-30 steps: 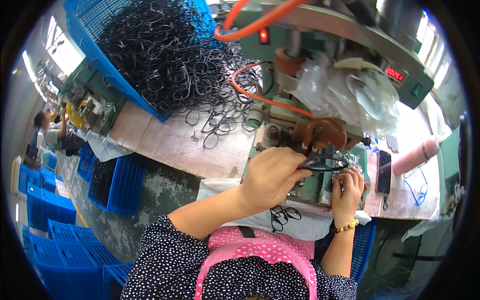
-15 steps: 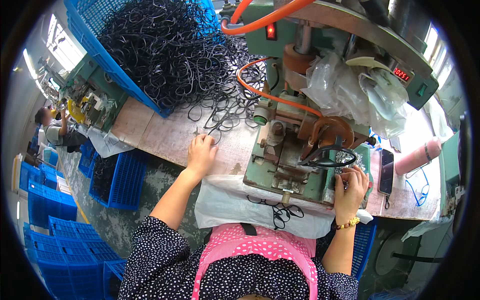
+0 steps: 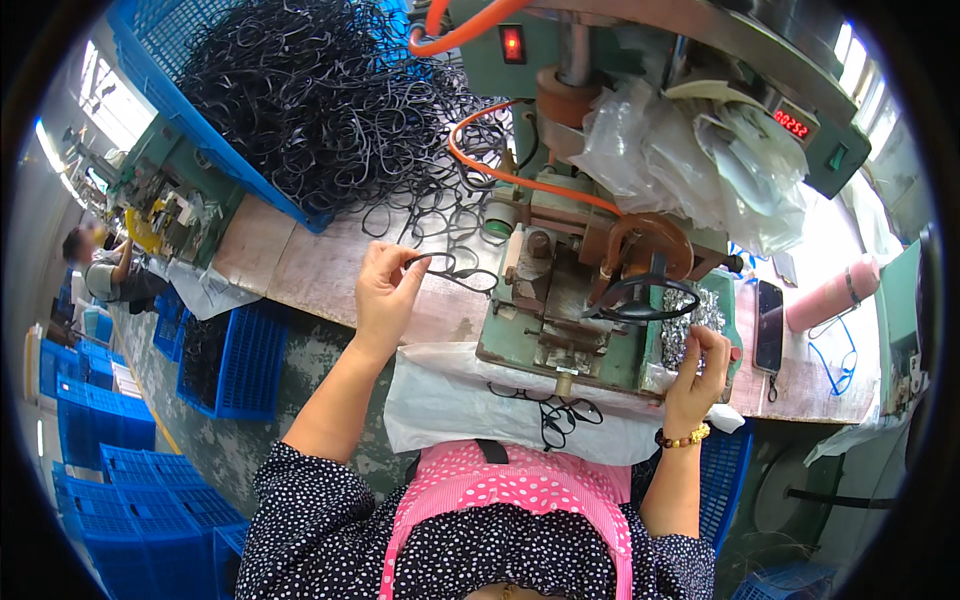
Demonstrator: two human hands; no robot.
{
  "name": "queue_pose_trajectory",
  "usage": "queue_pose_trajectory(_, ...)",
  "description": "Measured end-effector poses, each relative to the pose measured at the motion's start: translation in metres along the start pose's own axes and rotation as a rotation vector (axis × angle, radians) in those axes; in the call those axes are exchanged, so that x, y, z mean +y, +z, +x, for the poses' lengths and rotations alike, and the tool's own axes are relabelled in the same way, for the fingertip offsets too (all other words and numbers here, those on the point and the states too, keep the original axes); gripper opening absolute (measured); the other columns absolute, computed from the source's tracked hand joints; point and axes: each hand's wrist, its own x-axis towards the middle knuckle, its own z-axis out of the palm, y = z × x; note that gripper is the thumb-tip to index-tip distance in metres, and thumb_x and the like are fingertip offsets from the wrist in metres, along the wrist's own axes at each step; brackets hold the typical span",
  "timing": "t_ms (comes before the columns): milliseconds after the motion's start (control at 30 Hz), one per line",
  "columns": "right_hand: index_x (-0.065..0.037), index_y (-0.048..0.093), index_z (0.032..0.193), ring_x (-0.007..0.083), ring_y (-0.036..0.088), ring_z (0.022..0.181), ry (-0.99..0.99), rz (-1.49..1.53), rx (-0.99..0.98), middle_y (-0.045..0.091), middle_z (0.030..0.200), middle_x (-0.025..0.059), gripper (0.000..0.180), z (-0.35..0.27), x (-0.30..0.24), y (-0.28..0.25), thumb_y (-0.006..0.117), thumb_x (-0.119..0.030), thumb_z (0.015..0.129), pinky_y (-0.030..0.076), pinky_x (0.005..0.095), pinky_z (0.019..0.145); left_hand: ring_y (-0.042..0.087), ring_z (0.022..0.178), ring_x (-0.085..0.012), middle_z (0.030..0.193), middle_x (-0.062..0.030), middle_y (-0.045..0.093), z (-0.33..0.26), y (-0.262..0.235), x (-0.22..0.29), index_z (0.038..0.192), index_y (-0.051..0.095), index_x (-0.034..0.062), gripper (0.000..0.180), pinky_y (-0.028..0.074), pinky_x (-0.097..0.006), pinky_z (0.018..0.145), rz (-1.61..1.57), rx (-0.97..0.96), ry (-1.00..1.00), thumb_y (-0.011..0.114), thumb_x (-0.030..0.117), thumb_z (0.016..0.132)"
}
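Note:
My left hand [image 3: 385, 300] is raised just above the near edge of the bench, with thumb and forefinger pinched on a thin black looped band [image 3: 470, 278] whose loops hang out to the right. My right hand [image 3: 702, 375] is at a green tray of small shiny metal pieces [image 3: 690, 318], its thumb and fingertips together; whatever is between them is too small to make out. Between my hands stands a green press machine [image 3: 560, 300]. Another black loop [image 3: 655, 300] sits at its right side, under a brown curved part.
A blue crate [image 3: 165, 100] spills a heap of black bands [image 3: 310, 110] onto the bench. Several bands [image 3: 555, 415] lie on white cloth before me. At right are a phone [image 3: 768, 325], a pink bottle [image 3: 835, 293] and blue cord. Plastic bags [image 3: 690, 160] hang on the press. Another person sits far left.
My left hand has lifted slightly left, now pinching a black band drawn from the loose ones. My right hand has shifted slightly over the metal pieces. The whole view has shifted a little.

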Motion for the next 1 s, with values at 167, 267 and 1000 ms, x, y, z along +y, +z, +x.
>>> queue_pose_trajectory(167,-0.002,0.07,0.102,0.0337,0.067,0.095,-0.045,-0.128,0.041,0.07,0.092,0.0144,0.016,0.001,-0.005,-0.002,0.068,0.003,0.087,0.05,0.047,0.099,0.055,0.073,-0.0051,0.087,0.0002,0.06,0.002,0.015,-0.005,0.096,0.065,0.0041,0.009,0.045,-0.021,0.06,-0.009,-0.1,-0.089,0.068,0.012,0.097)
queue_pose_trajectory(267,-0.003,0.07,0.102,0.0331,0.068,0.09,-0.076,-0.03,0.031,0.071,0.093,0.0131,0.018,0.002,-0.001,-0.003,0.069,0.003,0.086,0.05,0.049,0.1,0.059,0.07,-0.0074,0.083,-0.0004,0.06,0.001,0.024,-0.008,0.098,0.063,0.0057,0.006,0.051,-0.024,0.061,-0.28,-0.087,-0.125,0.066,0.011,0.098)
queue_pose_trajectory(1000,-0.009,0.072,0.098,0.0261,0.067,0.089,-0.214,-0.141,0.084,0.068,0.092,0.0049,0.024,0.002,-0.001,0.0,0.066,0.001,0.077,0.054,0.0434,0.095,0.064,0.085,-0.0104,0.101,-0.0051,0.071,-0.017,0.028,-0.056,0.125,0.064,0.0,0.026,0.052,-0.024,0.074,-0.058,-0.263,-0.1,0.058,0.002,0.1)
